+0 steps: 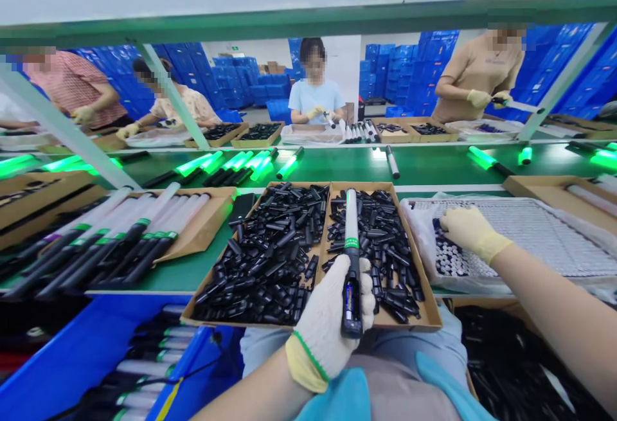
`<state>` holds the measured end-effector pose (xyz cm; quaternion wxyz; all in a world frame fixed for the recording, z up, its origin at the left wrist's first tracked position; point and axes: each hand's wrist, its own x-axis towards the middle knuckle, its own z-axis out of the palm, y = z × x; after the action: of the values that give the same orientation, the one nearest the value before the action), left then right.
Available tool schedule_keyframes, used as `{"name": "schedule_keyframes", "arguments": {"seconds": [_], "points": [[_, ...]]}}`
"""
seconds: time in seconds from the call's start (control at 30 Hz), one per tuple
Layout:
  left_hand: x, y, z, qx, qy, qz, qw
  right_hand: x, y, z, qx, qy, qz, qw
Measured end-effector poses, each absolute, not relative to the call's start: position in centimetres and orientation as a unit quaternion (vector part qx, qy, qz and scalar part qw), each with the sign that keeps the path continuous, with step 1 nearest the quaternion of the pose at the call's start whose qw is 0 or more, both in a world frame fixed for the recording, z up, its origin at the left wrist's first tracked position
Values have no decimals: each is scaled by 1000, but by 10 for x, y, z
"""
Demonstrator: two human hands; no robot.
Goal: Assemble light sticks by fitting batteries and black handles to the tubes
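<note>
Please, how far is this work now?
Seemingly done: black-handled sticks glowing green on the green bench. In hand: white-gloved left hand holds a black-and-white stick, handle open, blue battery inside. Probably remaining: closing it; yellow-gloved right hand is at silver batteries, small black plastic pieces fill cardboard trays.

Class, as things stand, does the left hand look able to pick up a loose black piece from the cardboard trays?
Probably not easily: the black pieces lie uncovered and close by, but the left hand is already wrapped around a light stick.
</note>
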<state>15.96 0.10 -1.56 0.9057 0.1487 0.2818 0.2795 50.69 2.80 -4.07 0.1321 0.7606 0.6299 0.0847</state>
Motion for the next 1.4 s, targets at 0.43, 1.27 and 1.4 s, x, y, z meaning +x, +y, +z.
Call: {"name": "schedule_keyframes", "arguments": {"seconds": [0.43, 1.27, 1.4], "points": [[170, -2, -7, 119, 357, 246, 893, 513, 23, -54, 760, 636, 81, 108], [178, -3, -28, 133, 381, 402, 822, 290, -50, -12, 601, 737, -99, -292], [172, 9, -12, 119, 371, 376, 840, 315, -49, -6, 568, 757, -69, -315]]}}
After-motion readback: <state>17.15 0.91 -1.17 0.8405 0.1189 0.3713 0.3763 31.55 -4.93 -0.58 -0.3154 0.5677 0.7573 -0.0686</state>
